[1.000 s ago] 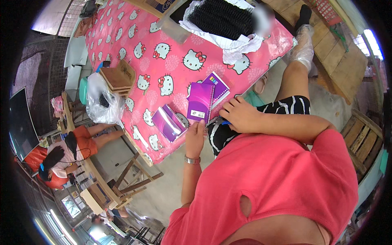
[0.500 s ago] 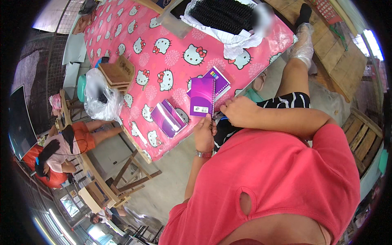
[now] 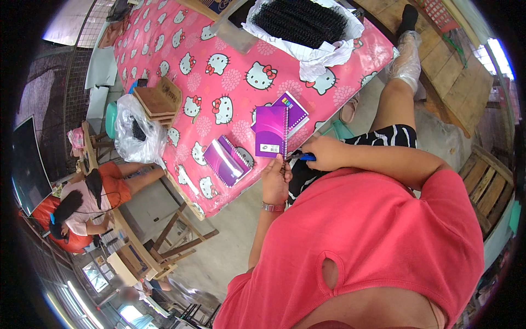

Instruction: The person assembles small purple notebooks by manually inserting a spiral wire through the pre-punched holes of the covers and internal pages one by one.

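My left hand pinches the bottom edge of a purple spiral notebook, with the thumb on top and the other fingers curled below. The notebook's wire coil runs down its right edge. My right hand is closed on blue-handled pliers, whose dark jaws reach toward the coil's lower end; whether they touch the wire I cannot tell. Partly under the held notebook lies another purple spiral notebook on the table. A further purple spiral notebook lies to the left, near the table edge.
The table has a pink, patterned plastic cover. On it are black curly hair bundles on white paper, a brown box and a clear plastic bag at its left edge. Another person sits at a wooden bench at left.
My right hand has shifted slightly right and turned, so the pliers' blue handle shows more. My left hand and the held notebook have hardly moved. The person at left has moved an arm.
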Tool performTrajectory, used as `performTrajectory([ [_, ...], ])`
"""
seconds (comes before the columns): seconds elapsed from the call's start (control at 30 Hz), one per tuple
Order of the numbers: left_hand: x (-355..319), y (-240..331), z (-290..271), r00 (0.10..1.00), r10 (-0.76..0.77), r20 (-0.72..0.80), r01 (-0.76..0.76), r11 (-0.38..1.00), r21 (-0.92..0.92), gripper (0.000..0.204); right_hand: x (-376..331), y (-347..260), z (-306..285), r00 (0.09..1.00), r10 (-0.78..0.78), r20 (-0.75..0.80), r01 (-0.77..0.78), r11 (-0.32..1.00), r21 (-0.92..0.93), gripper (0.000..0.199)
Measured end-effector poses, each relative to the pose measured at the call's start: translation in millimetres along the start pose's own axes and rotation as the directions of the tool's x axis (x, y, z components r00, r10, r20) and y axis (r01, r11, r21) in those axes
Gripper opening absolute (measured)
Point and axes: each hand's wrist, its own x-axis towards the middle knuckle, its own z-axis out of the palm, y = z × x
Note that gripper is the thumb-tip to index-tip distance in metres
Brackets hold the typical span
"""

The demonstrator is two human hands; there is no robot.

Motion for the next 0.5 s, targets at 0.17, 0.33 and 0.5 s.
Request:
performTrajectory([
  [0.17, -0.4, -1.7, 0.9, 0.999, 0.036, 0.01, -0.037, 0.999, 0.03, 0.026, 13.2, 4.9, 1.7, 0.709, 0.126, 0.694, -0.635, 0.54, 0.552, 0.043],
  [0.33, -27.6, 21.1, 0.6, 0.953, 0.3, -0.037, -0.27, 0.901, 0.339, 0.029, 2.9, 2.3, -31.4, 0.908, 0.048, 0.416, -0.184, 0.938, 0.294, 0.048],
  [0.5, -42.4, 73.3, -61.3, 0.639, 0.765, -0.085, -0.392, 0.419, 0.819, 0.03, -6.9, 7.1, -71.8, 0.942, 0.085, 0.325, -0.157, 0.967, 0.202, 0.049],
])
